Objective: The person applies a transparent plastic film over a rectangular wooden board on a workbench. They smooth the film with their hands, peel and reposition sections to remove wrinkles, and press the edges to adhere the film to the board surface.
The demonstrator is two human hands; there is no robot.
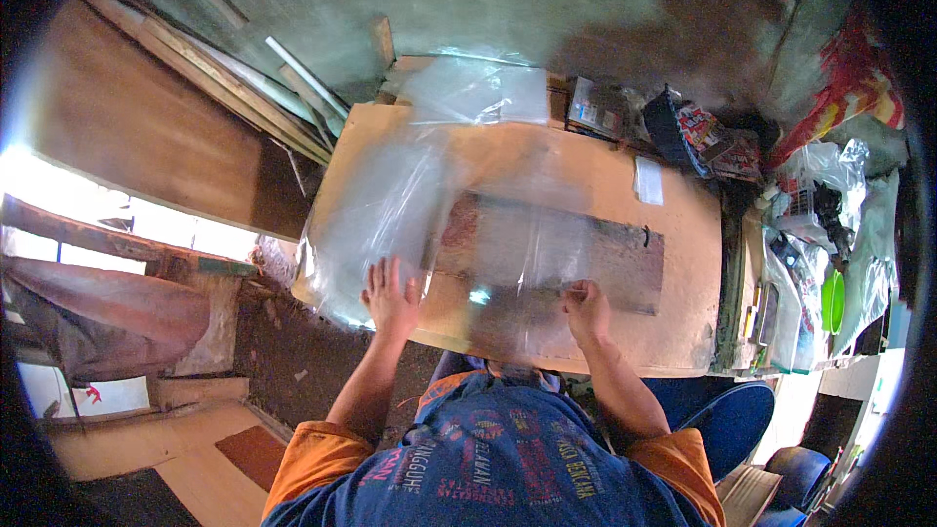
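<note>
On the left of the wooden table, my left hand (390,296) lies with its fingers spread on a stack of clear plastic bags (376,220). Near the table's front edge, my right hand (585,309) pinches the edge of a single clear plastic sheet (532,254), perhaps a bag. This sheet is partly blurred and see-through. Beneath it a worn dark board (625,259) lies flat, with a small dark hook-like thing (646,235) near its right end. More clear plastic (478,90) is heaped at the table's far edge.
The pale wooden table (683,332) has a small white paper (648,181) at its back right. A dark blue basket (673,132) with packets stands behind it. At the right are hanging plastic bags and a green item (832,301). Wooden planks (215,78) lean at the left.
</note>
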